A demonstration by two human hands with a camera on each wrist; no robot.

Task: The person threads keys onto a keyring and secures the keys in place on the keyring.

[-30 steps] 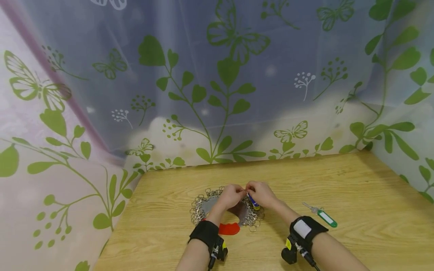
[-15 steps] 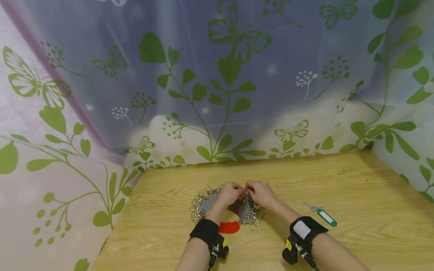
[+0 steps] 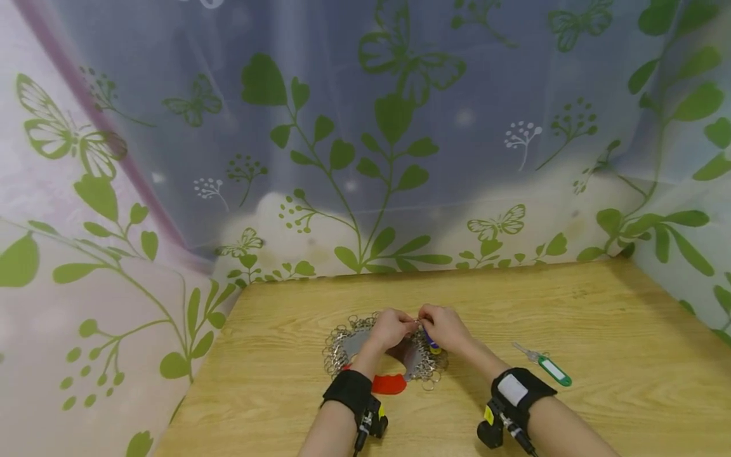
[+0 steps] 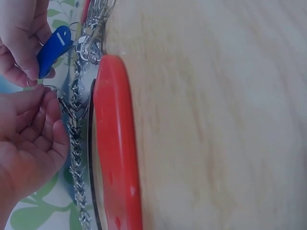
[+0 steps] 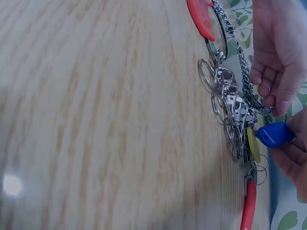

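A flat metal hoop [image 3: 355, 343] with a red grip [image 3: 389, 384] lies on the table, its rim lined with many small chains, clasps and split rings [image 5: 231, 125]. At its far right side, my left hand [image 3: 391, 327] pinches a metal key ring [image 4: 52, 87] between thumb and forefinger. Fingertip to fingertip with it, my right hand [image 3: 445, 326] holds a blue key tag [image 5: 275, 134], whose thin ring [image 4: 29, 83] shows at the fingertips. Below the blue tag hang a yellow tag [image 5: 253, 144] and a red tag [image 5: 248, 206].
A key with a green tag [image 3: 554, 370] lies on the wooden table [image 3: 628, 381] to the right. Behind the table hangs a leaf-and-butterfly curtain [image 3: 354, 158]. Each wrist wears a black strap [image 3: 349, 388] with a camera.
Both hands stay together at the hoop's far right side, with only small finger movements. The whole view has shifted slightly. The green-tagged key keeps its place.
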